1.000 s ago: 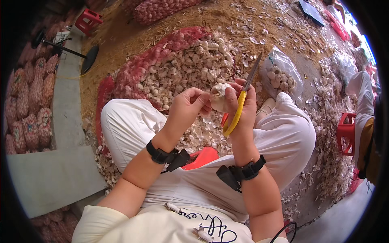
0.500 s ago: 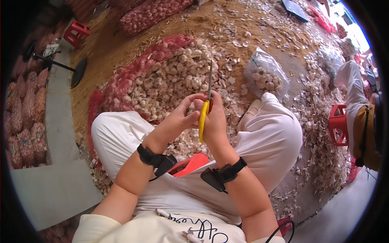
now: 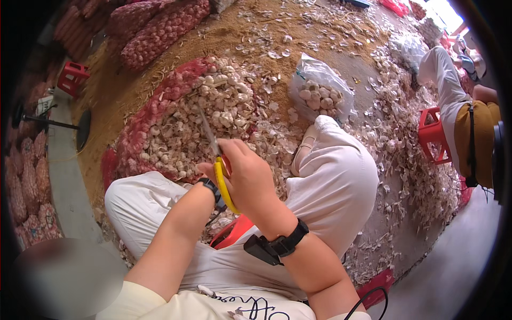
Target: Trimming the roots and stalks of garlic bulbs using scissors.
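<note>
Right hand (image 3: 248, 175) has fingers wrapped round the yellow-handled scissors (image 3: 222, 184), pointing to eleven o'clock over the garlic heap (image 3: 184, 125)! Left hand (image 3: 206, 169), at nine o'clock, is mostly hidden; can't tell its grip.

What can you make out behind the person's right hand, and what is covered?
Part of the left hand shows behind the right hand, beside the yellow scissors handle. Its other fingers are covered; whether it holds anything cannot be seen.

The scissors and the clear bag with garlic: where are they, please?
Scissors (image 3: 221, 182): head view, on the yellow handle.
Clear bag with garlic (image 3: 313, 71): head view, on its upper plastic wall.
</note>
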Motion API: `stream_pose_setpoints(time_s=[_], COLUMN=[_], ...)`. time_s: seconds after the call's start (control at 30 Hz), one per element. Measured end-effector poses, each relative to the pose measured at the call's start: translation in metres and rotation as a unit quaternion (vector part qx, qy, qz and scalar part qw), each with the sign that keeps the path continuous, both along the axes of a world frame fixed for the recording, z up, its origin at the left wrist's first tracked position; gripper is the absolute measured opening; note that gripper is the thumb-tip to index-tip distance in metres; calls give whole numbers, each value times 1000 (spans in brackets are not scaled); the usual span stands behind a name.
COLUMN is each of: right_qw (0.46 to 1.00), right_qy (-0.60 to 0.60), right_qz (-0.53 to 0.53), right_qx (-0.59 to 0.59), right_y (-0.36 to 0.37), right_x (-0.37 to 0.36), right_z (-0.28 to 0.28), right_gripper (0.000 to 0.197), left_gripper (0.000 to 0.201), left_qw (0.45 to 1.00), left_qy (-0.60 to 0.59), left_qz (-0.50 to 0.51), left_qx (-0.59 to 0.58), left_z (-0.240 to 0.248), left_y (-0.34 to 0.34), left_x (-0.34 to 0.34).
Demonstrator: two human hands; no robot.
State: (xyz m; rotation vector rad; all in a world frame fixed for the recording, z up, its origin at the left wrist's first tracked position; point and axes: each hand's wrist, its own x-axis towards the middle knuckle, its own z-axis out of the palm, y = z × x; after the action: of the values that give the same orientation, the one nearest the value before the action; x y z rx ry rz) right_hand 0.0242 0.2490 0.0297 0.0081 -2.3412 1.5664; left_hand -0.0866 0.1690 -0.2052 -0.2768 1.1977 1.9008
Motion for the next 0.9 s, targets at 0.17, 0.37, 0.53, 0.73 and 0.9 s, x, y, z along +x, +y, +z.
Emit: stream_pose_setpoints(time_s=[0.17, 0.37, 0.53, 0.73, 0.9], right_qw=[987, 966, 946, 912, 927], right_qy=[-21, -89, -77, -163, -180], right_qz=[-63, -39, -9, -12, 23], right_qx=[-144, -238, -314, -377, -329], right_y=[6, 11, -3, 3, -8], right_x=[-3, -2, -6, 3, -4], right_z=[-11, -17, -5, -2, -3], right_gripper=[47, 42, 34, 34, 52], left_gripper=[70, 68, 22, 20, 38], left_qw=[991, 996, 954, 708, 695], left_qy=[-32, -74, 80, 170, 162], left_qz=[27, 41, -96, -171, -127], left_qx=[124, -40, -272, -664, -689], left_z=[15, 94, 7, -38, -24], left_y=[21, 7, -121, -258, -296], left_x=[-11, 21, -6, -48, -78])
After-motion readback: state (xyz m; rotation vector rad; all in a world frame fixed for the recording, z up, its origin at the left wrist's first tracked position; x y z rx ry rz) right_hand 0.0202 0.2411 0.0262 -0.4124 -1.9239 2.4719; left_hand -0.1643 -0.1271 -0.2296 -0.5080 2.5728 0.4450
